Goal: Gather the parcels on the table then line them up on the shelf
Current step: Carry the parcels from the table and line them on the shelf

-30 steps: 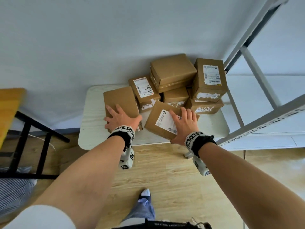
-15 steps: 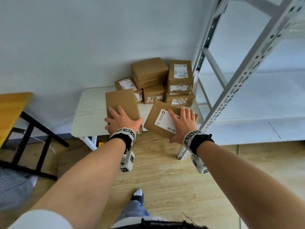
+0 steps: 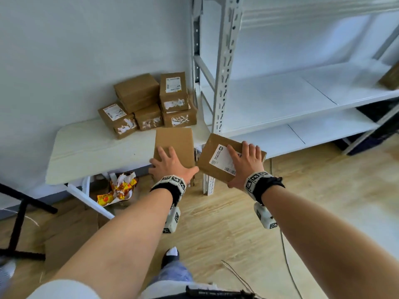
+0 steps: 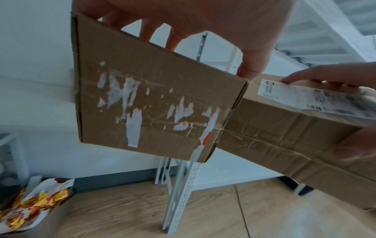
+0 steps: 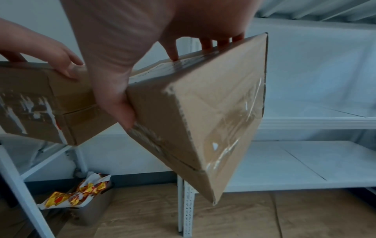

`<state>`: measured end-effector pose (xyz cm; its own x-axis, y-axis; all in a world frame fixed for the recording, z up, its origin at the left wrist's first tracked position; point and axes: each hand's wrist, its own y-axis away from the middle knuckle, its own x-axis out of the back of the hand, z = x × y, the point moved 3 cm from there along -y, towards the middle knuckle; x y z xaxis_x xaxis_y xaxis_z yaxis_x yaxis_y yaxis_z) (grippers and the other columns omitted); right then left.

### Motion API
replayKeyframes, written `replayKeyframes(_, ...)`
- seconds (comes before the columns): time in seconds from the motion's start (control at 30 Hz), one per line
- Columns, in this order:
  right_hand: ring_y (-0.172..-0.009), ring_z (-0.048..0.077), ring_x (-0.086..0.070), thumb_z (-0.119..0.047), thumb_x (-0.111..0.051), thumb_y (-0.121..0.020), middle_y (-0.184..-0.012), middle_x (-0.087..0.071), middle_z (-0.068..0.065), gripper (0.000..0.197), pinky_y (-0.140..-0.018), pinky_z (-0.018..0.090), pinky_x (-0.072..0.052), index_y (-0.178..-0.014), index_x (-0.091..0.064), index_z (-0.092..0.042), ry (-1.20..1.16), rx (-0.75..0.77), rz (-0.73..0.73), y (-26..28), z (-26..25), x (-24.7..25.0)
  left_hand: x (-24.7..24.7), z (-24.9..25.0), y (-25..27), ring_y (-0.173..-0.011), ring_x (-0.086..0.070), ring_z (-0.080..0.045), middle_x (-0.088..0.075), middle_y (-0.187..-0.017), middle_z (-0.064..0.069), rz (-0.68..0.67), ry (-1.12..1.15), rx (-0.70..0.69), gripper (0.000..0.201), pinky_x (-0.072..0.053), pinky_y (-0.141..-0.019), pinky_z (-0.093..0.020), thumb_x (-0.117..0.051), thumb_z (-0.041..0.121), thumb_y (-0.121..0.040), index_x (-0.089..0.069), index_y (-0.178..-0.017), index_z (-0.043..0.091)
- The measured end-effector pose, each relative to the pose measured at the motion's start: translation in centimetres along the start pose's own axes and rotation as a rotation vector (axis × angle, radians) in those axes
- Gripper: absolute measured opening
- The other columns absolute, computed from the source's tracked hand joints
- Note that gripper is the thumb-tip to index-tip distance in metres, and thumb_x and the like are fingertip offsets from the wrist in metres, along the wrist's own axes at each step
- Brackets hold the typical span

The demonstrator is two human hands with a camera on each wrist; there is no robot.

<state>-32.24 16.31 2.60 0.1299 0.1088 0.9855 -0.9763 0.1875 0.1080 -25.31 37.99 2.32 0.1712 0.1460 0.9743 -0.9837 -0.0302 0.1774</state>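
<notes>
From the head camera I see my left hand gripping a plain brown parcel from above, fingers spread over its top and thumb hooked on the near side, the box lifted at the near right corner of the white desk. My right hand grips a second parcel with a white shipping label, tilted, held in the air in front of the white shelf unit, just beside its perforated upright post. The two held boxes are just beside each other; I cannot tell whether they touch. Five more parcels sit in a pile at the back of the desk against the wall, and another brown box rests on the middle shelf at the far right edge. Under the desk is a bin with orange and yellow wrappers. On the left wrist camera, the plain parcel shows a taped face with torn white label scraps, my fingers over its top edge, with the labelled parcel right behind it. On the right wrist camera, my thumb presses the near side of the labelled parcel and my fingers curl over its far edge, the box tipped corner-down above the wooden floor.
</notes>
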Motion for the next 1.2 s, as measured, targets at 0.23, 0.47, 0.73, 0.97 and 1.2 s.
replayKeyframes(0.23, -0.136, 0.047, -0.019, -0.068, -0.078, -0.052, -0.147, -0.013, 0.024, 0.134, -0.118, 0.059, -0.010, -0.154, -0.003, -0.026, -0.040, -0.175, 0.016, 2.6, 9.0, -0.7, -0.7, 9.8, 1.9, -0.134, -0.031, -0.045, -0.005, -0.164, -0.009, 0.009, -0.072, -0.191, 0.117, -0.040, -0.101, -0.053, -0.057, 0.086, -0.063, -0.015, -0.154, 0.025)
replayKeyframes(0.47, -0.140, 0.047, -0.016, -0.065, -0.082, -0.051, -0.149, -0.013, 0.025, 0.136, -0.119, 0.058, -0.009, -0.154, -0.002, -0.026, -0.106, -0.362, -0.003, 2.2, 18.1, -2.2, -1.9, 20.7, 0.2, -0.140, -0.026, -0.048, -0.004, -0.165, -0.008, -0.050, -0.046, -0.316, 0.114, -0.037, -0.106, -0.060, -0.061, 0.080, -0.066, -0.015, -0.154, 0.025)
replayKeyframes(0.73, -0.139, 0.045, -0.017, -0.066, -0.082, -0.049, -0.149, -0.014, 0.024, 0.136, -0.119, 0.058, -0.008, -0.153, -0.005, -0.027, -0.121, -0.511, 0.000, -3.3, 29.1, -3.0, -3.5, 34.7, -5.3, -0.139, -0.026, -0.047, -0.005, -0.165, -0.007, -0.104, -0.018, -0.426, 0.118, -0.034, -0.106, -0.057, -0.059, 0.082, -0.063, -0.013, -0.156, 0.026)
replayKeyframes(0.97, -0.141, 0.046, -0.014, -0.068, -0.081, -0.051, -0.150, -0.013, 0.024, 0.135, -0.119, 0.058, -0.006, -0.154, -0.004, -0.028, -0.135, -0.579, -0.014, -9.9, 38.1, -2.7, -3.8, 46.3, -10.9, -0.139, -0.027, -0.045, -0.008, -0.164, -0.006, -0.115, -0.031, -0.484, 0.117, -0.037, -0.106, -0.057, -0.060, 0.082, -0.063, -0.015, -0.155, 0.026)
replayKeyframes(1.2, -0.138, 0.045, -0.017, -0.069, -0.082, -0.050, -0.148, -0.015, 0.023, 0.137, -0.119, 0.058, -0.009, -0.155, -0.006, -0.026, -0.106, -0.619, -0.015, -13.1, 45.5, -2.7, -4.4, 54.7, -12.8, -0.138, -0.027, -0.046, -0.007, -0.164, -0.007, -0.108, -0.029, -0.530, 0.117, -0.036, -0.105, -0.056, -0.059, 0.083, -0.062, -0.017, -0.155, 0.025)
